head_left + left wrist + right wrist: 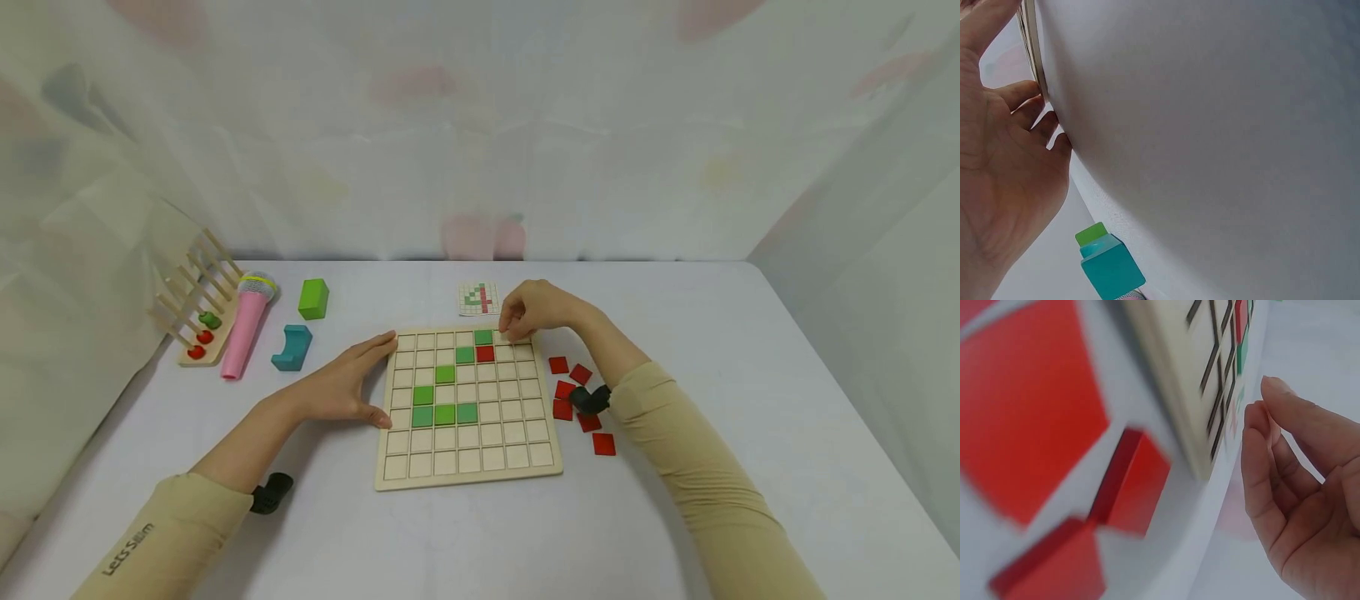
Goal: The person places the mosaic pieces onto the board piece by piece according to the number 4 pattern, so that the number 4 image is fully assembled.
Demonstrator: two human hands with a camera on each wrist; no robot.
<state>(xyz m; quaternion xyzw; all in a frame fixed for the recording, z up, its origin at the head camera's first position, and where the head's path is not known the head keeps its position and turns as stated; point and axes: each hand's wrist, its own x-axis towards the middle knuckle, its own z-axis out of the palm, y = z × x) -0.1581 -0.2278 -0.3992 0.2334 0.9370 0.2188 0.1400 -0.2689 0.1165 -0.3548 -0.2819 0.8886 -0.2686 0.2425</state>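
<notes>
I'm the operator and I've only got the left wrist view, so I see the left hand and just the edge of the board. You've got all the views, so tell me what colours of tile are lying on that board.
Observer: Two colours: the head view shows several green tiles and one red tile on the board.
Operator: Okay, and where is the right hand, since I can't see it at all?
Observer: In the head view it's at the board's far right corner; I can't tell whether its fingers hold anything.
</notes>
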